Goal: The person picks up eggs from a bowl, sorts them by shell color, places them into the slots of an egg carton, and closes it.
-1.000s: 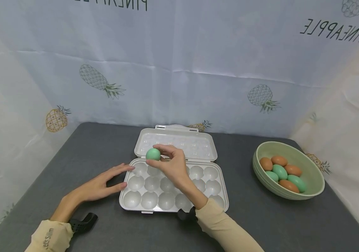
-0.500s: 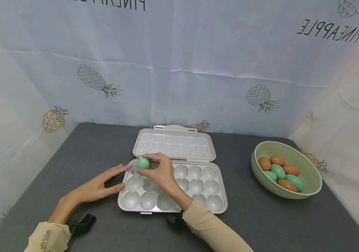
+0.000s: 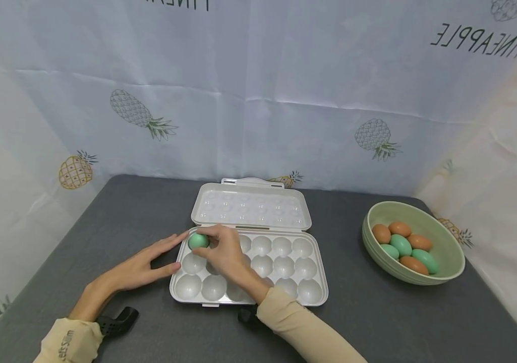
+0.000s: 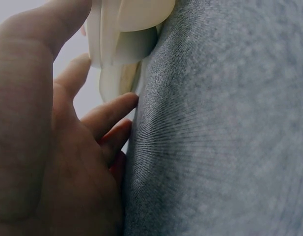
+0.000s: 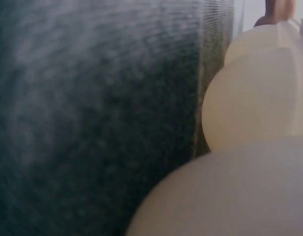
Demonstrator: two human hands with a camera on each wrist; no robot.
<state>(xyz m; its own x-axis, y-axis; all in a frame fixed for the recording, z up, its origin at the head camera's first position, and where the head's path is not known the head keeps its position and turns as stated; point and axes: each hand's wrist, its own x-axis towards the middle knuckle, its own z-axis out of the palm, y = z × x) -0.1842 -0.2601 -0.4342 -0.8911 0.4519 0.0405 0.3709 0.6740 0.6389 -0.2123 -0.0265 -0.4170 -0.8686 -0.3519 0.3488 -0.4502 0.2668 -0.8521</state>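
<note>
Step in hand, as judged from the hand's position: seating one egg in a cup. The right hand (image 3: 224,249) pinches the green egg (image 3: 197,241) between thumb and fingers. The egg is at the far-left cup of the egg box (image 3: 293,256); whether it bears fully on the cup floor cannot be told, and the right wrist view does not show it.

The left hand (image 3: 137,269) lies at the left edge of the box, its thumb and fingers apart, with fingertips against the rim. It appears to serve as a steady. The box sits on the grey table (image 3: 158,212) with its lid (image 3: 251,205) folded back on the far side.

Next move, as judged: lower the egg until the cup supports it, then spread thumb and fingers and lift straight up. Releasing early could let the egg roll. Further supply is at the right: a green bowl (image 3: 449,257), well apart from the box, holds four brown eggs (image 3: 414,265) and three other green eggs (image 3: 424,261).
</note>
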